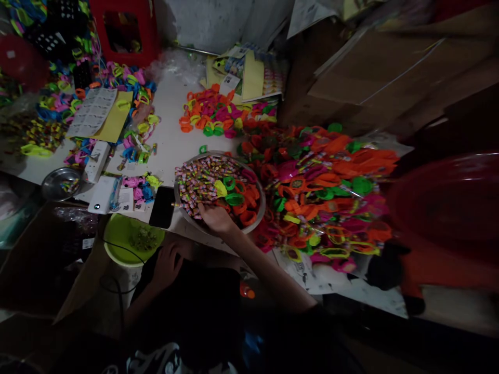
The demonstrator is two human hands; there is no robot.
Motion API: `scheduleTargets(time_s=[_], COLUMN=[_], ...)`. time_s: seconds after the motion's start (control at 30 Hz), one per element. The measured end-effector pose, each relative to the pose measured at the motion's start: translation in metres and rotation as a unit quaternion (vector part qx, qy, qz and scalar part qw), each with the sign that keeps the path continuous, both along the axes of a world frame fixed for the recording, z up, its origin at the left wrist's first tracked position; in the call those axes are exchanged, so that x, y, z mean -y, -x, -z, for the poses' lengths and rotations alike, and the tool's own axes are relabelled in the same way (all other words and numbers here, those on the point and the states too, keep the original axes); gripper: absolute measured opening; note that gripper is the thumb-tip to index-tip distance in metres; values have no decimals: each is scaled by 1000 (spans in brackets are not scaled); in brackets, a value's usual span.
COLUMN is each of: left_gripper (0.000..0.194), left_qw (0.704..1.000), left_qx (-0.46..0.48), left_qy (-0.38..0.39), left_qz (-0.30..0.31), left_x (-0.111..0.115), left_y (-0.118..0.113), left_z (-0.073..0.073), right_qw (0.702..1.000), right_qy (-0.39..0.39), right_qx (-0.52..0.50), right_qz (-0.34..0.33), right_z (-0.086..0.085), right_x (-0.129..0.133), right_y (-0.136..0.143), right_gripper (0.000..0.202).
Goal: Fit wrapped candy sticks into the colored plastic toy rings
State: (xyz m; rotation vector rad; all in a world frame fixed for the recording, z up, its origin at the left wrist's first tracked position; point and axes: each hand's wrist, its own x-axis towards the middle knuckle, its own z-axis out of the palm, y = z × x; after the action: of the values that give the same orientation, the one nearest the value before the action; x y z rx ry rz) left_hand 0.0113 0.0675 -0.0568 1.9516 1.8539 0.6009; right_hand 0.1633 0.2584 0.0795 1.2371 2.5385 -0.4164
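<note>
My right hand [215, 218] reaches over the near rim of a metal bowl [262, 212]. Its fingers are drawn together at small wrapped candy rolls [195, 179]; whatever lies between the fingertips is hidden. In the same bowl, orange, green and yellow plastic toy watches [249, 200] fill the right side. My left hand [168, 262] rests low by my lap, below the table edge, its fingers loosely extended with nothing visible in them. Just left of the bowl lies a dark phone [162, 208].
A large heap of bagged orange, pink and green toy watches [319, 192] covers the table right of the bowl. Loose watches [212, 111] lie behind it. A green basin [132, 241] stands below the edge, a small metal dish [61, 184] at left, a red tub [448, 208] at right.
</note>
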Motion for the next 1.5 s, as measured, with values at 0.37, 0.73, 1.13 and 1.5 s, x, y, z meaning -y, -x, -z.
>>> scheduleTargets(time_s=[0.37,0.73,1.13,1.5], left_gripper=[46,23,19,20], left_qw=[935,983,965,927], left_qx=[298,122,-78,-174], left_qy=[-92,-133,-35,-15], left_qz=[-172,-39,249,331], left_x=[-81,-128,-177,-192], left_y=[11,36,46,35], left_z=[-34,-69,-121,-132], right_qw=[999,980,807,766], right_qy=[-31,-85,29,5], right_qx=[-15,-168,-483,-509], right_qz=[31,64,338,392], right_z=[8,3,17,27], right_x=[3,12,7,34], right_y=[-13,-37,-49,-47], right_gripper=[43,27,24,26])
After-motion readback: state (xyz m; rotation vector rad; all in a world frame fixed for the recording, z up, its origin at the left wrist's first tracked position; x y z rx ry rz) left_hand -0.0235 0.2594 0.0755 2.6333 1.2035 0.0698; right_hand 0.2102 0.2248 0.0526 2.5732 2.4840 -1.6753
